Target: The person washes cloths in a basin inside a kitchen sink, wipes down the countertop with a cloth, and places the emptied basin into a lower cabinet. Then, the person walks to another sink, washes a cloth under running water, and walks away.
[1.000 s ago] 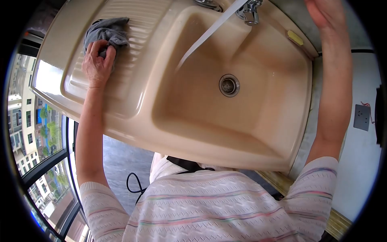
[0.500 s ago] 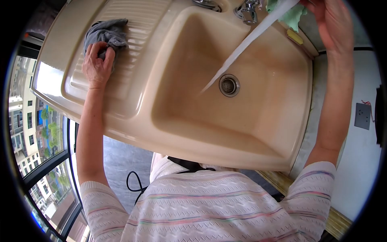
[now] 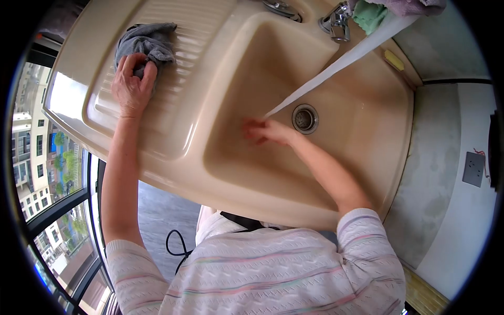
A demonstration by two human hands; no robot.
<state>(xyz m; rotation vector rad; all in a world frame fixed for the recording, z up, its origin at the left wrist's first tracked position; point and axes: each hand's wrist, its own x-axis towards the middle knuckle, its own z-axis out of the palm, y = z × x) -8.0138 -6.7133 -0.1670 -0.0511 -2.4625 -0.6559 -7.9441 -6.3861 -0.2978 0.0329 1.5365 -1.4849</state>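
My left hand (image 3: pixel 132 86) is closed on a crumpled grey cloth (image 3: pixel 147 44) lying on the ribbed drainboard. Its fingers are curled into the cloth's near edge. Inside the beige sink basin (image 3: pixel 336 142), my right hand (image 3: pixel 266 131) is at the lower end of a white stream of water (image 3: pixel 341 63), left of the drain (image 3: pixel 305 118). The right fingers are blurred but look apart, with nothing visible in them. The water slants down from the upper right.
A chrome tap fitting (image 3: pixel 336 23) stands at the sink's back edge. Beside it hang a green cloth (image 3: pixel 369 17) and a purple cloth (image 3: pixel 415 6). A yellow sponge-like piece (image 3: pixel 394 60) lies on the right rim. A wall socket (image 3: pixel 473 169) is at right, windows (image 3: pixel 63 210) at left.
My right hand has come down from the upper right into the basin, at the stream's lower end. My left hand stays on the grey cloth. The view has shifted slightly.
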